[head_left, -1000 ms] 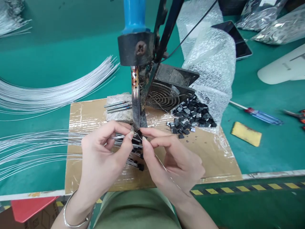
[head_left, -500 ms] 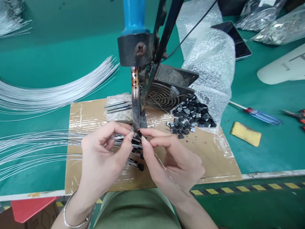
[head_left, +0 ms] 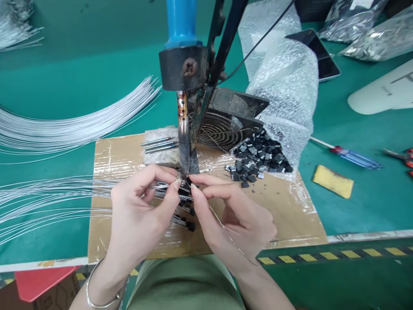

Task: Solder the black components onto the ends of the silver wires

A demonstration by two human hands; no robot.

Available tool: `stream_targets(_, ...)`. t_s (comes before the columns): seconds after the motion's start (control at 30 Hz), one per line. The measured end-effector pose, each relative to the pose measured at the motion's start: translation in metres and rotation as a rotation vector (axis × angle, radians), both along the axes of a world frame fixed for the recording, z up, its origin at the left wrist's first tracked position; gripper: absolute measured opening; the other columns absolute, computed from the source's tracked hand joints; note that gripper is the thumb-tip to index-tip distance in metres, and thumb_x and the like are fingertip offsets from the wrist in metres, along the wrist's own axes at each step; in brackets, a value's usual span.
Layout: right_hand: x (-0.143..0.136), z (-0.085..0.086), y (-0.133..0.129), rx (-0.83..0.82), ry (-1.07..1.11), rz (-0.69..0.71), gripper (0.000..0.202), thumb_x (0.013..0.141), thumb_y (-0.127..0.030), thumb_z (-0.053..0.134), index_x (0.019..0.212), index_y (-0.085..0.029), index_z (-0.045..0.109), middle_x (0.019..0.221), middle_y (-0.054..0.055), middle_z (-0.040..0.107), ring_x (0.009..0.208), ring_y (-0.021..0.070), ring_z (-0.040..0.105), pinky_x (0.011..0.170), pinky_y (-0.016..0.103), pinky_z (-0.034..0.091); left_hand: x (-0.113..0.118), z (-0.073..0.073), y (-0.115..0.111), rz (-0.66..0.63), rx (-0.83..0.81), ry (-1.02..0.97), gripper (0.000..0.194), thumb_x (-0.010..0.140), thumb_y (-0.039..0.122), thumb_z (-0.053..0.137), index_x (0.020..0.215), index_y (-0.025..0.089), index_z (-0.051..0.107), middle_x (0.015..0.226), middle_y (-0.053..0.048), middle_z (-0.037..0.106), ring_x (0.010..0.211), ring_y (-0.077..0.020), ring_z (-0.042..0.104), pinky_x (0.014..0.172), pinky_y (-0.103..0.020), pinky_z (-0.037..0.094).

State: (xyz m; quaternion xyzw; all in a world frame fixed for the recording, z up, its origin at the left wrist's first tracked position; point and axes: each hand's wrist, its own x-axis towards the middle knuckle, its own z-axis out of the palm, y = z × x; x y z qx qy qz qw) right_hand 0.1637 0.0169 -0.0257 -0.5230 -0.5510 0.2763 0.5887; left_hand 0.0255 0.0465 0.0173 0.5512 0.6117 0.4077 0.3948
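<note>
A soldering iron point(head_left: 183, 142) with a blue handle hangs tip down from a black stand, its tip between my fingertips. My left hand point(head_left: 143, 209) is closed in a pinch just left of the tip; the small piece in it is mostly hidden. On the other side, my right hand point(head_left: 234, 211) pinches a thin solder wire point(head_left: 217, 218), which trails down across the palm to the wrist. Below the fingers lie several white wires point(head_left: 74, 183) with black connector ends point(head_left: 190, 226), partly covered by my left hand.
Cardboard point(head_left: 290, 211) lies under the work. A dark fan point(head_left: 222, 131) stands behind, beside a pile of black connectors point(head_left: 258, 155) and bubble wrap point(head_left: 290, 86). To the right are a screwdriver point(head_left: 355, 158) and a yellow sponge point(head_left: 333, 181). A bundle of white wires point(head_left: 80, 129) lies left.
Both hands stay almost still at the iron's tip. My right thumb has shifted very slightly.
</note>
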Motion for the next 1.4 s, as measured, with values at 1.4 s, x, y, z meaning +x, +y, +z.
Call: stream_targets(1.4, -0.0014, -0.0004, 0.002, 0.046, -0.005, -0.007, 0.02, 0.087, 0.001, 0.076, 0.093, -0.018, 0.074, 0.102, 0.005, 0.084, 0.094, 0.0154, 0.082, 0.089, 0.025, 0.064, 0.0001, 0.0005, 0.0017, -0.015, 0.021, 0.022, 0.015, 0.082, 0.01, 0.075, 0.075, 0.022, 0.072, 0.081, 0.005, 0.077, 0.074, -0.0097, 0.07, 0.06, -0.017, 0.05)
